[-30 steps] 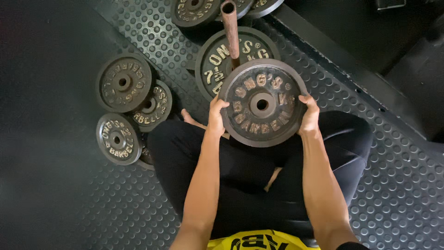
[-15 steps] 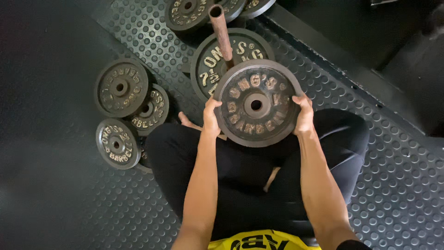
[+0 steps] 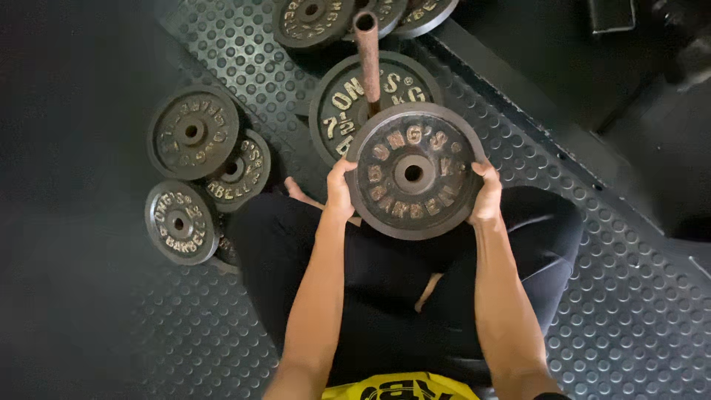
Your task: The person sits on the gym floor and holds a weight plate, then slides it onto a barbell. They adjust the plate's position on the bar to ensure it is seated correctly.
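I hold a round dark iron weight plate (image 3: 413,172) with raised worn lettering and a centre hole, facing me above my crossed legs. My left hand (image 3: 340,192) grips its left rim and my right hand (image 3: 486,194) grips its right rim. Just beyond the plate's top edge a rusty bar end (image 3: 367,53) points toward me, tilted. Under the bar a larger plate (image 3: 370,96) lies flat on the studded rubber mat (image 3: 607,296).
Three smaller plates lie to my left: one (image 3: 192,132), one partly under it (image 3: 241,172), and one nearer (image 3: 179,222). More plates (image 3: 311,18) lie at the top. A dark raised edge (image 3: 533,111) borders the mat on the right.
The plate in my hands has shifted slightly left and toward the bar end. Both hands stay on its rim.
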